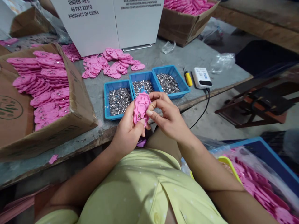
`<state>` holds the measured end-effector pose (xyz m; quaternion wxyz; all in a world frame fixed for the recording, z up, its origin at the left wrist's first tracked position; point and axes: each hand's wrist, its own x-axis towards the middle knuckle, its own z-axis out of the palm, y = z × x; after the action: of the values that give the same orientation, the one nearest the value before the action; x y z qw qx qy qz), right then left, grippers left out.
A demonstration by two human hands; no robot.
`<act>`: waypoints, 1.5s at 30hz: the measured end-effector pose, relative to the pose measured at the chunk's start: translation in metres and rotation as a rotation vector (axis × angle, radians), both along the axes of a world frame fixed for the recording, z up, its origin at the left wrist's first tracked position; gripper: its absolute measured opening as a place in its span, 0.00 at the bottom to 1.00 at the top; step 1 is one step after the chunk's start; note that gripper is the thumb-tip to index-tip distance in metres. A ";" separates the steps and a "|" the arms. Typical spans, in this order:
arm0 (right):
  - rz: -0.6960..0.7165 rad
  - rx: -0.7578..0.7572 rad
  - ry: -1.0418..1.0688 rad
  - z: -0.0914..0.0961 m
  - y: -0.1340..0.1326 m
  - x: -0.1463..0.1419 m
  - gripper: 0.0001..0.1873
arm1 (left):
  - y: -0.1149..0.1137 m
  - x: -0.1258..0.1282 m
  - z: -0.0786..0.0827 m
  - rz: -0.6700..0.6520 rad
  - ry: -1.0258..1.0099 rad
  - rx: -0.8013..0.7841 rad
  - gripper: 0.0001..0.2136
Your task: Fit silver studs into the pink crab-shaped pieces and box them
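A pink paw-shaped plastic part (140, 107) is held upright just in front of the table edge. My left hand (128, 130) grips it from the left and below, thumb on its face. Closed around its right edge are the fingers of my right hand (167, 116), fingertips pressed on the part. Right behind the hands stand three blue trays (106, 93) filled with small shiny metal pieces (119, 99).
An open cardboard box (77, 99) of pink parts sits at the left. Loose pink parts (112, 63) lie behind the trays, near white cartons (107, 21). A yellow-handled tool (188, 78) and a white device (202, 77) with cable are at right. A blue crate (275, 158) of pink parts stands lower right.
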<state>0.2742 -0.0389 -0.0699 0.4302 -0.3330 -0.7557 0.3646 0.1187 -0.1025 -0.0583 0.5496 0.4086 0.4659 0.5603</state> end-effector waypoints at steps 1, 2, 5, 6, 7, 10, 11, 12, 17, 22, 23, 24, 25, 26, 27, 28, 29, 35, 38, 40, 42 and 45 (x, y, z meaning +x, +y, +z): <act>0.000 -0.002 -0.003 0.000 0.000 0.000 0.11 | 0.000 0.000 0.000 0.000 0.002 -0.002 0.28; 0.001 -0.001 -0.005 0.000 0.000 0.000 0.11 | 0.000 0.000 0.000 -0.001 0.007 0.000 0.28; 0.014 0.000 -0.023 0.000 0.001 0.000 0.11 | 0.000 -0.001 -0.001 -0.001 0.027 0.011 0.27; 0.019 -0.002 -0.029 -0.001 0.001 0.000 0.11 | 0.000 -0.001 -0.001 -0.001 0.031 0.012 0.27; 0.023 -0.003 -0.032 -0.001 0.000 0.000 0.11 | 0.000 -0.001 -0.002 -0.002 0.035 0.013 0.28; 0.013 0.009 -0.019 -0.004 0.000 -0.001 0.10 | 0.000 -0.002 -0.004 -0.015 0.064 0.022 0.28; 0.004 0.019 -0.016 -0.004 0.000 -0.002 0.09 | 0.000 -0.002 -0.005 -0.019 0.079 0.029 0.28; -0.007 0.028 -0.016 -0.005 0.000 -0.003 0.09 | 0.000 -0.002 -0.005 -0.022 0.094 0.037 0.28; -0.009 0.021 -0.025 -0.004 0.001 -0.004 0.12 | 0.000 -0.004 -0.005 -0.025 0.082 0.048 0.27; 0.004 0.052 -0.047 0.000 0.001 -0.004 0.14 | 0.001 -0.007 -0.003 -0.014 -0.007 -0.015 0.30; 0.001 0.068 -0.053 0.000 0.001 -0.004 0.14 | 0.002 -0.007 -0.003 -0.017 0.002 -0.011 0.30; -0.003 0.086 -0.057 0.000 0.001 -0.004 0.14 | 0.002 -0.008 -0.004 -0.019 0.016 -0.004 0.30; -0.007 0.102 -0.061 0.000 0.001 -0.005 0.14 | 0.002 -0.008 -0.004 -0.024 0.033 0.002 0.30; -0.009 0.114 -0.062 0.000 0.001 -0.005 0.14 | 0.003 -0.009 -0.005 -0.030 0.051 0.006 0.30; -0.008 0.121 -0.061 0.000 0.002 -0.005 0.14 | 0.003 -0.009 -0.006 -0.034 0.069 0.009 0.31; -0.004 0.123 -0.060 0.000 0.003 -0.005 0.14 | 0.004 -0.010 -0.007 -0.043 0.088 0.011 0.31; 0.004 0.118 -0.061 0.000 0.003 -0.005 0.14 | 0.004 -0.011 -0.009 -0.052 0.106 0.016 0.31; 0.061 0.061 -0.069 0.003 0.009 -0.001 0.12 | 0.006 -0.014 -0.014 -0.085 0.124 0.030 0.33; 0.082 0.026 -0.085 0.003 0.011 0.000 0.12 | 0.008 -0.013 -0.011 -0.101 0.082 0.007 0.34; 0.086 0.006 -0.088 0.003 0.012 0.000 0.12 | 0.009 -0.013 -0.009 -0.113 0.055 -0.007 0.35; 0.092 -0.019 -0.091 0.002 0.013 0.000 0.12 | 0.010 -0.012 -0.009 -0.117 0.039 -0.018 0.36; 0.097 -0.060 -0.100 0.003 0.015 0.000 0.12 | 0.010 -0.012 -0.012 -0.110 0.039 -0.021 0.35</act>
<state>0.2739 -0.0244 -0.0670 0.3635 -0.3264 -0.7802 0.3906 0.1070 -0.0926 -0.0701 0.5747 0.4386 0.4593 0.5161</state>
